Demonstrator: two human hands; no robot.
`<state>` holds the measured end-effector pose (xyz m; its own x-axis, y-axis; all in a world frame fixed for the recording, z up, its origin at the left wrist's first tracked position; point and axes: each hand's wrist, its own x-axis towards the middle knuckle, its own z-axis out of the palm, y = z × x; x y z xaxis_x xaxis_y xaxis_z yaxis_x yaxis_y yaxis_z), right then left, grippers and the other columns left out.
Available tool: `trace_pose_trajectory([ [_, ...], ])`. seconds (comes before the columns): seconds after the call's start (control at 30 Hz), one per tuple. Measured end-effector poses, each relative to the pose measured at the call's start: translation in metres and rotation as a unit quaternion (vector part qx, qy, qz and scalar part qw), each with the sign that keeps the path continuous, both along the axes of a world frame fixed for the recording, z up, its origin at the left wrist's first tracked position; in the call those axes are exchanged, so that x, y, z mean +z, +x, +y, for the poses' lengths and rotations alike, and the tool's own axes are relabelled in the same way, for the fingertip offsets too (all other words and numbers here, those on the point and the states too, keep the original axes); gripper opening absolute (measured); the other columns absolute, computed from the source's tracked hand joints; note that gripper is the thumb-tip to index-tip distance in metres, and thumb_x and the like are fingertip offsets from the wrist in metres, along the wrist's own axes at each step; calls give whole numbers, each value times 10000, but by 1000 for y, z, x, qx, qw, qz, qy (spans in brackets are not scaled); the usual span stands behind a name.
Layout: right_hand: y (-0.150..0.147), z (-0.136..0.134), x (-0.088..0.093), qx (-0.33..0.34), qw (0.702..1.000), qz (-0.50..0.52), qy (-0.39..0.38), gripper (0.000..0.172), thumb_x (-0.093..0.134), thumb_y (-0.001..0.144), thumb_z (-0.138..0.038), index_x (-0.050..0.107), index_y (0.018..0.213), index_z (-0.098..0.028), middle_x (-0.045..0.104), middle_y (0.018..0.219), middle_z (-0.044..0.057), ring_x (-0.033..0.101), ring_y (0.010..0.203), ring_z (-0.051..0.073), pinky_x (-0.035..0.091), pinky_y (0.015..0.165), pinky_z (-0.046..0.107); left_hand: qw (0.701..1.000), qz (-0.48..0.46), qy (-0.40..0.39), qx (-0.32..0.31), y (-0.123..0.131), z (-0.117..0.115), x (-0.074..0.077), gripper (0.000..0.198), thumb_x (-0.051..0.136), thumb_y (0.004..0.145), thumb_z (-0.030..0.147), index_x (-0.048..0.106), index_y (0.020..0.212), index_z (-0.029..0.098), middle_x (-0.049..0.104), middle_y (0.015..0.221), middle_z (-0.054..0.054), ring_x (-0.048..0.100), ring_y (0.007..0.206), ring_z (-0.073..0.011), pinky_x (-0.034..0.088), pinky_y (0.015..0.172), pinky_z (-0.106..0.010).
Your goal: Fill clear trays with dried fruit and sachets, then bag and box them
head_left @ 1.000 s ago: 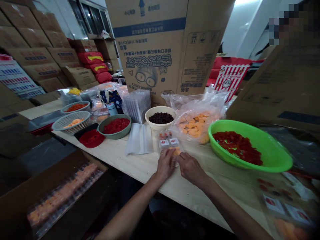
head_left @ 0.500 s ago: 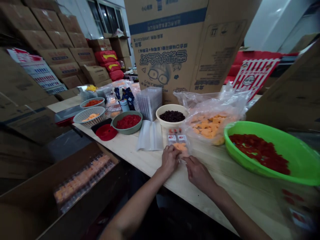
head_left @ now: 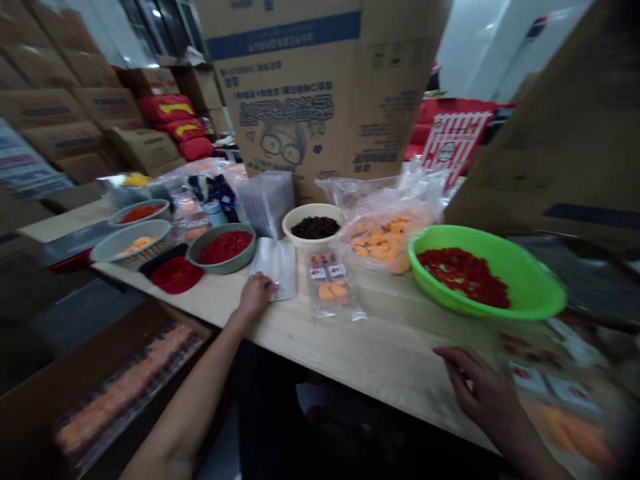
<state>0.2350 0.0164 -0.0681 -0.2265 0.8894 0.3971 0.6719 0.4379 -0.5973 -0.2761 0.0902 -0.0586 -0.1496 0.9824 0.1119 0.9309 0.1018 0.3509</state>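
"What's the left hand [head_left: 255, 297] on?"

"Its fingers [head_left: 267, 285] lie on the lower edge of a white plastic sheet [head_left: 277, 268]. The hand is partly open, but I can't tell whether it's pinching the sheet."

"And the right hand [head_left: 477, 385]?"

"Open, with the fingers loosely curled and nothing in them. It's over the table [head_left: 385, 353], well right of the left hand, with a blurred heap of packets [head_left: 555, 393] just beyond its fingertips' right."

"Where's the filled packet?"

"A clear packet [head_left: 330, 287] of orange pieces with small red-and-white labels lies flat between the hands, nearer the left, just right of the sheet."

"What's ahead of the hands?"

"Past the left hand, a grey-green bowl [head_left: 235, 267] of red pieces and a cream bowl [head_left: 306, 243] of dark fruit. Past the right hand, a green basin [head_left: 525, 301] of red pieces."
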Motion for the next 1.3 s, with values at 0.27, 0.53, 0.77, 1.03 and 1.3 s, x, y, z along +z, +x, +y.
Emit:
trace_pose_trajectory([
  [0.27,84,-32,26,-366,906,-197,-75,335,424,873,-185,687,1067,-111,648,1044,177,615,1022,287,472,911,407,932,57,358,-31,71,-6,28,242,485,955,369,595,805,215,610,849,10,556,805,-177,424,790,-326],
  [0.53,125,-6,24,-429,797,-251,-342,502,467,929,-409,550,1284,-64,588,1253,248,571,1186,358,464,927,432,920,51,129,-367,316,-72,-5,211,551,969,278,638,810,171,691,869,-78,627,839,-227,410,775,-368],
  [0.77,85,17,20,-372,835,-231,-333,484,518,886,-354,503,1290,-88,564,1280,233,543,1209,362,454,921,450,885,1,-14,-465,298,-78,-21,519,566,880,208,523,1395,253,484,1502,-94,432,1345,-306,334,1076,-512],
  [1.03,16,25,19,-286,890,-83,-345,331,533,897,-313,579,1137,-90,606,1207,229,561,1152,309,394,946,368,888,-39,69,-453,304,-65,-56,367,376,894,13,657,1068,174,700,1155,-113,604,1049,-236,502,954,-432],
  [1.3,3,28,13,-208,898,190,-337,220,613,785,-312,561,917,-143,652,884,103,575,817,219,420,691,296,866,-127,12,-483,277,-80,-23,513,526,739,40,590,1227,185,616,1306,-118,539,1240,-255,400,1104,-482],
])
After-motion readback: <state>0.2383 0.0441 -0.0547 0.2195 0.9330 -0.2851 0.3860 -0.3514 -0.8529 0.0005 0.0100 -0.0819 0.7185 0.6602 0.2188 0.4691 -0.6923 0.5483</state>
